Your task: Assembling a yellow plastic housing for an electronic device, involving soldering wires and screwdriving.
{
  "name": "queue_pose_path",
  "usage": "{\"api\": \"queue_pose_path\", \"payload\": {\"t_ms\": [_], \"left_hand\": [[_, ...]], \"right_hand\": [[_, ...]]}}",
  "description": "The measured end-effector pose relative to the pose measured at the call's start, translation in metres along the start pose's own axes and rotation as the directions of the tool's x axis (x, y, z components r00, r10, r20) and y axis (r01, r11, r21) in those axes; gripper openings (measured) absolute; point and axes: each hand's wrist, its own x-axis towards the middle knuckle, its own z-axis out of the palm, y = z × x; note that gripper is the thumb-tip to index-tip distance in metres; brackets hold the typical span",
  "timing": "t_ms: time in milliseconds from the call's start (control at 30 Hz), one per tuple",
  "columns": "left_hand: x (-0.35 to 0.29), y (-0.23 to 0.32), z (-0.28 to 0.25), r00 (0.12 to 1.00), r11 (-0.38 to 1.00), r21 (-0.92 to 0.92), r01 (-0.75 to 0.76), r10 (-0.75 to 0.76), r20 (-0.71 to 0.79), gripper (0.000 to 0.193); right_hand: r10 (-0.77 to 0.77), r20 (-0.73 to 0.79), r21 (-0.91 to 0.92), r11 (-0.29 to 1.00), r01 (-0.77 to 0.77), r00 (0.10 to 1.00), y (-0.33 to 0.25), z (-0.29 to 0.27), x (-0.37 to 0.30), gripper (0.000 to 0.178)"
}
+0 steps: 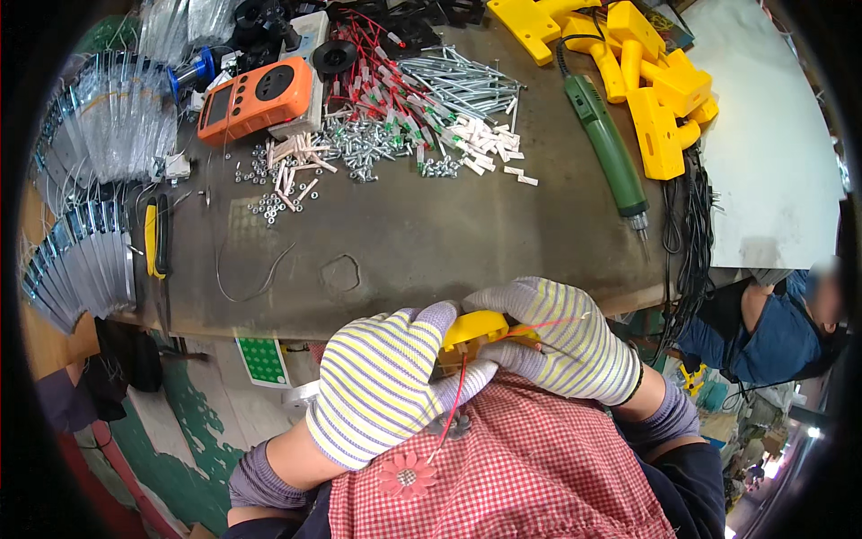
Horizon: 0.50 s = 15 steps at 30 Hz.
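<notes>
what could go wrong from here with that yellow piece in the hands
The red wire hangs loose from the yellow piece over the checked apron, so it could snag or get tugged.

The left hand and right hand hold the piece by the front edge of the table; if it slips, it might drop off.

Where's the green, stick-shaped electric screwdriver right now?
Head view, upper right: the green screwdriver lies on the grey-brown tabletop, just left of the yellow plastic housings and black cable bundle, tip toward the near edge.
</notes>
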Motion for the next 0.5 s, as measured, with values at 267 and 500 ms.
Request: {"api": "queue_pose_path", "payload": {"t_ms": [267, 500], "left_hand": [[-0.002, 0.006, -0.003, 0.994, 0.999, 0.028, 0.016, -0.019, 0.111, 0.053], [-0.003, 0.004, -0.021, 0.960, 0.992, 0.044, 0.120, -0.127, 0.248, 0.064]], "right_hand": [[-0.023, -0.036, -0.016, 1.000, 0.023, 0.999, -0.002, 0.005, -0.006, 0.034], [-0.016, -0.102, 0.027, 0.999, 0.019, 0.995, 0.013, 0.015, -0.011, 0.043]]}}
